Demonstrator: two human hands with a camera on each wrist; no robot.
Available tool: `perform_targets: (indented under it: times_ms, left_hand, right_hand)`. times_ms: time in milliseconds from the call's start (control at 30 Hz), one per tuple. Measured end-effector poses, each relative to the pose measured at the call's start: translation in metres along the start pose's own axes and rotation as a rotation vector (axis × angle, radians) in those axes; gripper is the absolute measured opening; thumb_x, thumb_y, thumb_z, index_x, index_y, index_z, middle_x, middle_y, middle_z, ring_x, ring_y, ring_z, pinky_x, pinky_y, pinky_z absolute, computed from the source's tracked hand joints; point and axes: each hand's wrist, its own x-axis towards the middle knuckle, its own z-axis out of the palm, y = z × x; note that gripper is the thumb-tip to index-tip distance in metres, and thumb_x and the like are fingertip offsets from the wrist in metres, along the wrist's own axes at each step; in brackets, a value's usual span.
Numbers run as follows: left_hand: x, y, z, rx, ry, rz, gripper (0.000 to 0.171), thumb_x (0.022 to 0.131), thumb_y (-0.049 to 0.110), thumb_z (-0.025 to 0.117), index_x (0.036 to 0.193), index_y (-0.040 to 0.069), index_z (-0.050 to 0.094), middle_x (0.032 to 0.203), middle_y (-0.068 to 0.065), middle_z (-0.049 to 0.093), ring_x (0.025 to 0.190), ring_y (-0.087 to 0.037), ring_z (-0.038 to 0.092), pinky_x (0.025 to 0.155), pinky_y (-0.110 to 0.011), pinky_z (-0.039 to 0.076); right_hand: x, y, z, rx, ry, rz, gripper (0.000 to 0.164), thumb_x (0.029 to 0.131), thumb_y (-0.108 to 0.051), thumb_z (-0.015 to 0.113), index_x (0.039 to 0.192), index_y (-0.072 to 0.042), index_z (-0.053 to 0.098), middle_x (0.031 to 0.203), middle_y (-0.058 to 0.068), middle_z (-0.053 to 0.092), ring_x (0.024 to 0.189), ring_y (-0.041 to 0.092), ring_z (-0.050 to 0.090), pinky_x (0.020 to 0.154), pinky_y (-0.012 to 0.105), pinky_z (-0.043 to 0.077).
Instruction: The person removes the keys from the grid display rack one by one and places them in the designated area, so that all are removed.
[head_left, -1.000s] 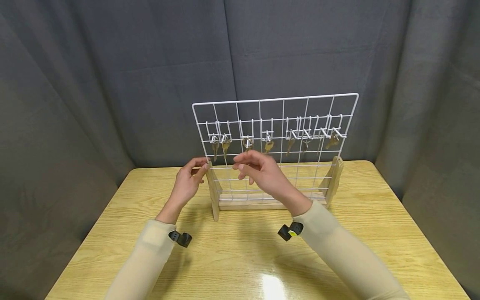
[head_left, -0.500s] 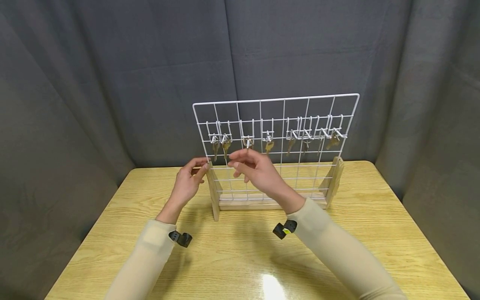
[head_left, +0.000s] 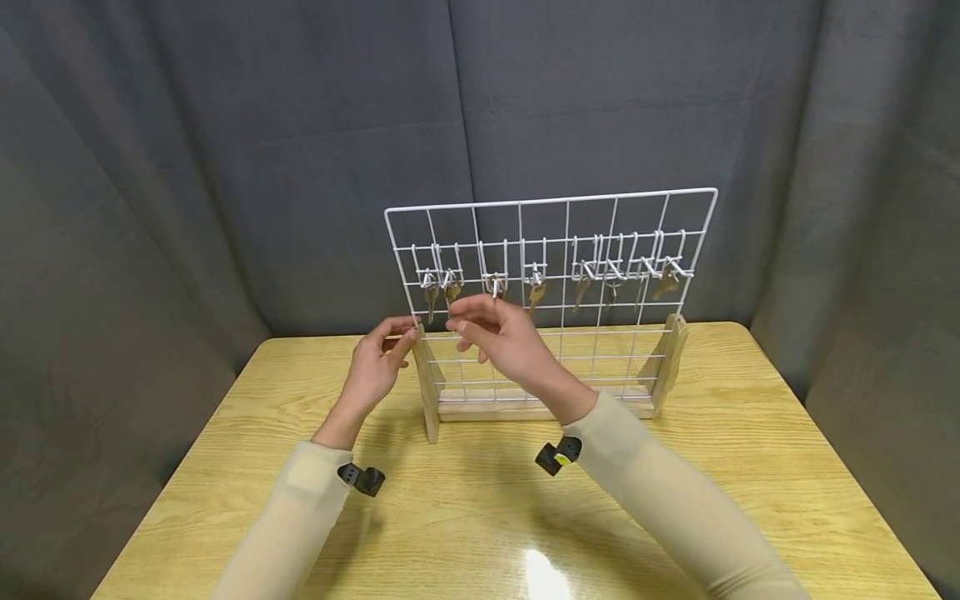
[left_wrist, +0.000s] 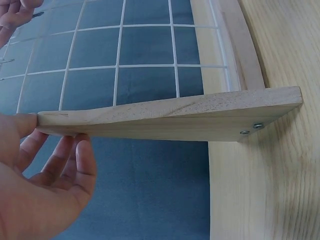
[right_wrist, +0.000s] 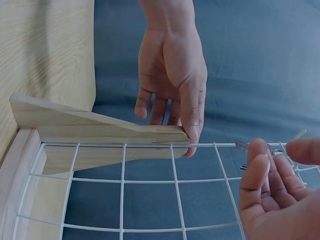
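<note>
Left sleeve [head_left: 285,517]: pale, fitted at the wrist with a small black device [head_left: 363,479].

Left hand [head_left: 376,358]: thumb and fingers closed about the top end of the left wooden upright [head_left: 427,379], thumb on one face, fingertips against the other. Two screw heads [left_wrist: 251,129] show low on this upright in the left wrist view.

White wire grid [head_left: 543,200]: stands upright between two wooden supports on a light wood-grain table [head_left: 435,517], before a dark grey curtain [head_left: 300,167].

First key [head_left: 431,298]: hangs on the leftmost hook.

Second key [head_left: 452,292]: gold-toned, hanging close beside the first; its lower end lies just above the right hand's fingertips.

Right hand [head_left: 502,333]: raised in front of the grid, fingers partly bent, thumb and forefinger parted; it has hold of nothing that the views show. Whether a fingertip touches a key cannot be told.

Third key: on a hook above the right hand, mostly hidden.

Fourth key [head_left: 537,294]: gold-toned, hanging right of the third.

Wooden base bar [head_left: 495,410]: joins the supports below.

Right-hand group of keys [head_left: 582,290]: on closely spaced hooks.

Right sleeve [head_left: 667,500]: pale, with a matching black device [head_left: 558,455].

Right wooden upright [head_left: 669,367]: supports the grid's far end.
</note>
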Motion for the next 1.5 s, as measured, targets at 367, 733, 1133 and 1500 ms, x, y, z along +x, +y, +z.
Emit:
perform_targets:
  times_ms: [367, 733, 1133, 1500]
  left_hand:
    - [-0.008, 0.018, -0.002, -0.003, 0.001, -0.013, 0.038, 0.105, 0.028, 0.054, 0.135, 0.006, 0.058, 0.129, -0.020, 0.060, 0.116, -0.036, 0.062, 0.090, -0.056, 0.055]
    - [-0.018, 0.046, -0.005, 0.002, -0.011, -0.024, 0.037, 0.105, 0.018, 0.053, 0.135, -0.004, 0.056, 0.129, -0.026, 0.059, 0.117, -0.041, 0.061, 0.091, -0.060, 0.053]
    - [-0.001, 0.006, 0.000, 0.003, -0.001, -0.033, 0.038, 0.105, 0.027, 0.053, 0.136, 0.007, 0.057, 0.131, -0.020, 0.060, 0.118, -0.036, 0.061, 0.089, -0.055, 0.056]
    - [0.000, 0.000, -0.001, 0.012, 0.000, 0.002, 0.038, 0.103, 0.033, 0.056, 0.134, 0.011, 0.060, 0.128, -0.015, 0.061, 0.115, -0.032, 0.063, 0.083, -0.045, 0.059]
  right_hand:
    - [0.007, -0.002, 0.008, 0.030, -0.034, 0.008, 0.029, 0.102, -0.016, 0.057, 0.130, -0.011, 0.061, 0.123, 0.010, 0.070, 0.085, 0.016, 0.068, 0.061, 0.024, 0.050]
    - [0.012, -0.001, 0.015, 0.030, -0.023, -0.003, 0.036, 0.101, -0.012, 0.056, 0.136, -0.011, 0.058, 0.129, 0.014, 0.066, 0.091, 0.030, 0.069, 0.059, 0.022, 0.049]
    - [0.014, 0.000, 0.020, 0.029, -0.002, 0.022, 0.045, 0.102, -0.013, 0.055, 0.146, -0.016, 0.050, 0.140, 0.011, 0.059, 0.094, 0.035, 0.070, 0.057, 0.024, 0.050]
    - [0.015, -0.001, 0.023, 0.049, 0.002, 0.057, 0.043, 0.103, -0.015, 0.054, 0.146, -0.018, 0.051, 0.133, 0.007, 0.063, 0.093, 0.030, 0.069, 0.058, 0.021, 0.049]
